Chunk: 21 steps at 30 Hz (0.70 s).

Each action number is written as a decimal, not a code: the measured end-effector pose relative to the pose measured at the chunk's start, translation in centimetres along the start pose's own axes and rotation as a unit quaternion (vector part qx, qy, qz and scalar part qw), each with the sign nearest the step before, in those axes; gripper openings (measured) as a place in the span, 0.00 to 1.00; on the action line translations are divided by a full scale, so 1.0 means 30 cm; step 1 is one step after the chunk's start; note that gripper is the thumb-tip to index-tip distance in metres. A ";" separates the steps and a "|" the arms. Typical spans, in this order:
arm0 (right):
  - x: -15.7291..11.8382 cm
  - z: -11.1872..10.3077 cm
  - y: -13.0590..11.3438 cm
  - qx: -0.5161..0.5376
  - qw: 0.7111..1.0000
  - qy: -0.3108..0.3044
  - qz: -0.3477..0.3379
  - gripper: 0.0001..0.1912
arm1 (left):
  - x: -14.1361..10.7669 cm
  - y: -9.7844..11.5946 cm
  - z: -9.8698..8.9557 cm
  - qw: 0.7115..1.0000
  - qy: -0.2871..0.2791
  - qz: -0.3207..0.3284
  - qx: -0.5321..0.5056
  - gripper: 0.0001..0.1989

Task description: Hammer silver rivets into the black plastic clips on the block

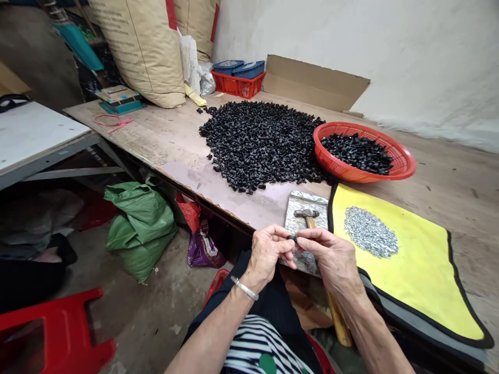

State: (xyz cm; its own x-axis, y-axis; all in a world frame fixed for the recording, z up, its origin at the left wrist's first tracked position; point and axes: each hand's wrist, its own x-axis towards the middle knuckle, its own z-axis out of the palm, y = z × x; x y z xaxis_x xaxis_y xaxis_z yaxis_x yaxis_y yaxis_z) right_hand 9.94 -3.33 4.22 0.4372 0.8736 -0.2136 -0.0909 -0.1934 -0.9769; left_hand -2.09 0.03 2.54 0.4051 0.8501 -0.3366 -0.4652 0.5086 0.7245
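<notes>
Between my two hands sits a small black part (292,238), too small to name exactly. My left hand (270,251) pinches it from the left, thumb and forefinger closed. From the other side my right hand (326,255) has its fingertips pressed to the same part. Beneath the hands lies a worn metal plate (302,200). A hammer (307,214) rests on the plate, its wooden handle running under my right hand. To the right, a heap of tiny silvery metal pieces (370,232) lies on a yellow mat (423,259) with black edging.
A large pile of black parts (261,140) covers the table's middle. A red basket (405,161) of similar parts stands to its right. Behind are a red crate (238,85) and large sacks (136,47). A green sack (142,223) and red stool (66,332) stand on the floor.
</notes>
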 end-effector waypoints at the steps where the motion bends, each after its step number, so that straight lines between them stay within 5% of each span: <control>1: -0.003 -0.016 -0.003 -0.036 0.999 0.010 -0.004 0.12 | 0.004 -0.003 -0.002 1.000 -0.001 -0.003 0.003 0.12; 4: -0.023 -0.072 -0.007 -0.237 0.967 0.053 -0.072 0.16 | 0.015 -0.007 -0.013 1.000 0.001 -0.004 0.012 0.13; 8: -0.061 -0.114 0.012 -0.539 0.817 0.084 -0.189 0.13 | 0.038 0.001 -0.031 0.999 0.014 0.012 0.038 0.12; 11: -0.061 -0.114 0.023 -0.601 0.775 0.057 -0.189 0.12 | 0.065 0.009 -0.036 0.998 0.014 0.023 0.059 0.10; 13: -0.046 -0.114 0.019 -0.591 0.791 0.062 -0.144 0.10 | 0.085 0.010 -0.037 0.996 0.012 0.022 0.081 0.09; 15: -0.029 -0.122 0.008 -0.533 0.841 0.076 -0.052 0.08 | 0.103 0.005 -0.038 0.993 0.010 0.021 0.116 0.07; 18: -0.024 -0.149 -0.004 -0.286 0.948 0.033 0.132 0.10 | 0.123 -0.006 -0.040 0.984 0.009 0.028 0.176 0.06; 21: -0.045 -0.175 -0.005 -0.028 0.969 -0.052 0.240 0.13 | 0.130 -0.007 -0.042 0.973 0.013 0.031 0.229 0.06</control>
State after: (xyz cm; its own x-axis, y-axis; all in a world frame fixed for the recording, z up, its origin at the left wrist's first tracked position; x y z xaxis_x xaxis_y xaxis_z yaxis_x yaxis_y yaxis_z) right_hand 14.06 -6.81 4.67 0.2634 0.7168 -0.6456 -0.2108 -0.6103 -0.7636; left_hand -1.39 3.41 0.32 0.3644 0.8836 -0.2939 -0.0862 0.3462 0.9342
